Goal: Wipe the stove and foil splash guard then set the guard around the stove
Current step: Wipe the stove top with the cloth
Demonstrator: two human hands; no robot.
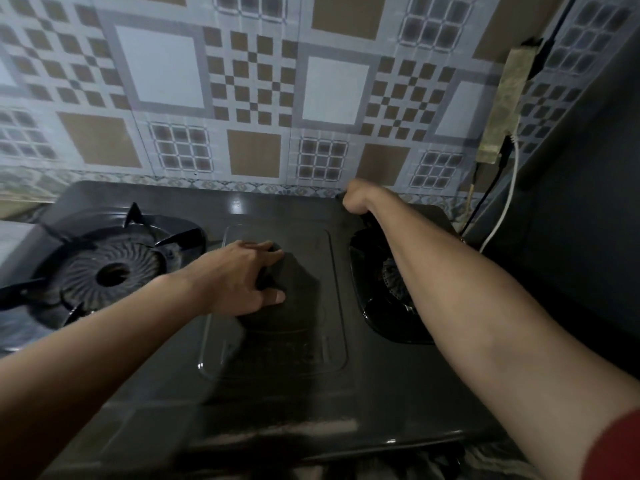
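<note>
1. The black two-burner stove point(381, 393) fills the lower half of the view; its back edge runs along the foot of the patterned wall point(263, 98) at 12 o'clock; its front edge lies at 6 o'clock, blurred.
2. The left hand point(239, 275) rests on the stove's raised centre panel point(332, 306), close to the middle of the view; its fingers point(266, 245) and thumb curl over a bunched dark cloth point(294, 278) and grip it; the cloth lies on the panel and spreads out from the hand toward 3 o'clock.
3. The right hand point(358, 199) is at the stove's back edge, at about 1 o'clock; its fingers are closed in a fist round a dark prong of the right pan support point(369, 221); the fist hides most of that prong.
4. The right burner point(393, 275) sits at 3 o'clock from the cloth, in a glossy black recess; the right forearm crosses over it and covers much of it.
5. The left burner point(110, 273) is at 9 o'clock, well apart from the cloth; the pointed prongs of the left pan support point(133, 213) stand round its ribbed ring; this side is blurred.
6. At 2 o'clock a taped power strip point(505, 102) hangs tilted on the wall; a white cable point(512, 188) and a black one drop from its lower end, just beside the stove's right rear corner.
7. A red sleeve point(616, 445) shows on the right arm at 5 o'clock.
</note>
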